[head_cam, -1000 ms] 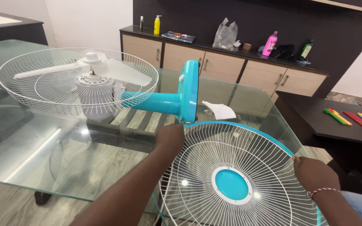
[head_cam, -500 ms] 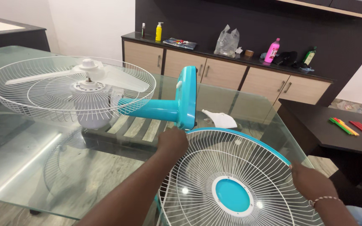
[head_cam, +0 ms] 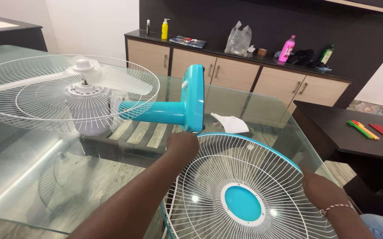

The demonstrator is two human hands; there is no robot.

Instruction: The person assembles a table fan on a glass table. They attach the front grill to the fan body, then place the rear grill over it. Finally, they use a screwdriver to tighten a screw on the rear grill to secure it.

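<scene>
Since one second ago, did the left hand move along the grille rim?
No. The left hand grips the front grille at the same rim spot, just below the teal fan base; only the camera shifted.

Bright, sharp — glare on glass

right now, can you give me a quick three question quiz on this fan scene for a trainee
1. True or false: both hands grip the rim of the front grille.
2. Multiple choice: where does the fan body with its blades lie? A) on the glass table B) on the dark side table C) on the cabinet top
3. Fill in: the centre cap of the front grille is ____ in colour.

Key:
1. True. The left hand holds the rim at its far edge and the right hand holds it at the right.
2. A. It lies on its side with its blue base upright.
3. Blue.
</scene>
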